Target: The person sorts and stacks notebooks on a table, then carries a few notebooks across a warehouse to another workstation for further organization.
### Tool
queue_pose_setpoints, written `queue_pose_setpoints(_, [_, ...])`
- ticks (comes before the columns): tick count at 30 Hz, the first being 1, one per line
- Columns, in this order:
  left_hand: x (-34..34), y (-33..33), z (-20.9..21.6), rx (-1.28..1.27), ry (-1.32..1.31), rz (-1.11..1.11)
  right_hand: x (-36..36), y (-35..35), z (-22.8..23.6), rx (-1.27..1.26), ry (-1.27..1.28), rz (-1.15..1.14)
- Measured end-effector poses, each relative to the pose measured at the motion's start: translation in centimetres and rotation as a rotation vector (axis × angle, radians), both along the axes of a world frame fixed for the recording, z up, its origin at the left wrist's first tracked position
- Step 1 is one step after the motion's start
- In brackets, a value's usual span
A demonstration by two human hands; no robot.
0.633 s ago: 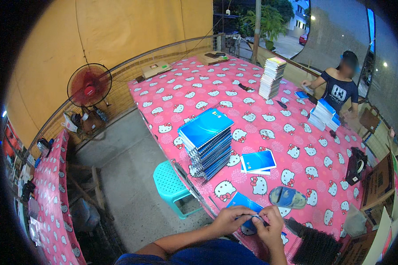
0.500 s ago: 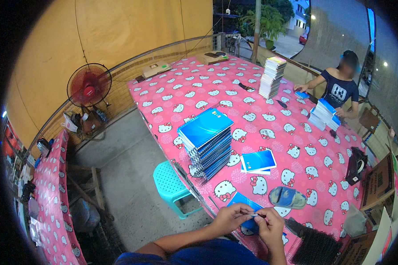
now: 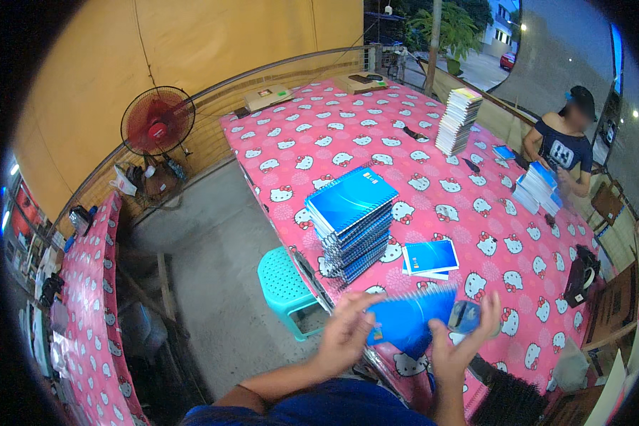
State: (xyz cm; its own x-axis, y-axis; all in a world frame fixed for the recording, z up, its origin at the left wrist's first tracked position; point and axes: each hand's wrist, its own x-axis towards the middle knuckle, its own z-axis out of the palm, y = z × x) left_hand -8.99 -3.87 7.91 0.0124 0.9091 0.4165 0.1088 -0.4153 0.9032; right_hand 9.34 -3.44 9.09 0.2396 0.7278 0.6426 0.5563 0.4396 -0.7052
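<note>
A blue spiral notebook (image 3: 413, 318) is up in front of me, tilted above the near edge of the table. My left hand (image 3: 344, 334) grips its left side, fingers at the upper corner, slightly blurred. On its right side, the thumb of my right hand (image 3: 461, 348) presses the cover while the other fingers spread outward. Just behind that hand lies a blue-grey slipper (image 3: 466, 317), partly covered by the fingers. Farther off, a tall stack of blue notebooks (image 3: 353, 202) stands to the left, with a few loose blue-covered booklets (image 3: 431, 257) beside it.
Black spiral coils (image 3: 508, 399) are heaped at the near right, by cardboard boxes (image 3: 610, 305). A co-worker (image 3: 564, 145) sits at the far right behind blue booklets (image 3: 538, 188). A tall booklet stack (image 3: 459, 122) is nearby. A turquoise stool (image 3: 285, 284) stands left of the pink table (image 3: 277, 213).
The notebook has been lifted and tilted up from the table. My hands, earlier pinched together over its coil edge, have moved apart to its two sides. The co-worker's arms have drawn back.
</note>
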Motion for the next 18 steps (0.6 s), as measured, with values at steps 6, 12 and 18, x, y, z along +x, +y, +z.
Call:
queue_pose_setpoints(6, [-4.0,5.7,4.7,0.221,-0.302,0.209,-6.0,13.2,3.1,0.093,0.385,0.491])
queue_pose_setpoints(12, [-9.4,16.8,0.5,0.371,0.418,0.711,-9.0,23.0,1.3,0.323,0.003,0.317])
queue_pose_setpoints(18, [-8.3,18.4,-0.5,0.142,-0.260,0.399,-11.0,24.1,0.0,0.118,0.310,0.339])
